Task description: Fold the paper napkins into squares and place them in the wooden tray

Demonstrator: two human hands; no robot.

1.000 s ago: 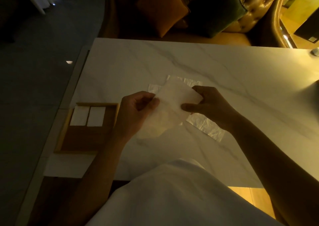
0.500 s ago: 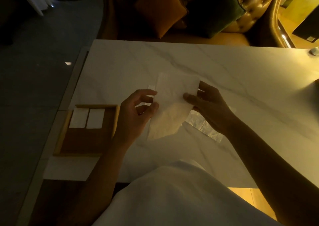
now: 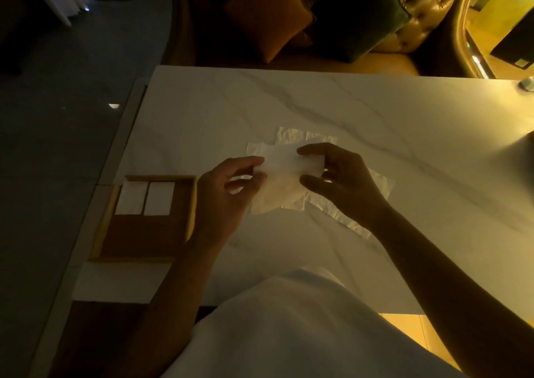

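Napkin [image 3: 284, 165] held just above the tabletop [image 3: 375, 117], near its middle, half folded, upper flap lying over the lower part. Pinched at the left edge by the left hand [image 3: 228, 192], thumb and forefinger closed on the paper, other fingers loosely curled. Pinched at the right edge by the right hand [image 3: 344, 181], thumb below and fingers above, gripping the same napkin.

Under and beside it, more unfolded napkins [image 3: 372, 187] spread flat on the tabletop, overlapping, reaching out to the far side and to the right past the right wrist; exact count hard to tell in the dim light.

To the left, wooden tray [image 3: 150, 241] at the left edge of the tabletop, partly hidden by the left forearm. Inside, in the far part, two folded napkins [image 3: 146, 198] lying flat side by side, nearly touching; near part of the tray bare.

At the near edge, white clothing [image 3: 289, 325] of the person. Beyond the far edge, tufted sofa [image 3: 427, 10] with an orange cushion [image 3: 268, 16] and a dark green cushion [image 3: 358, 16]. Dark floor [image 3: 57, 146] to the left.
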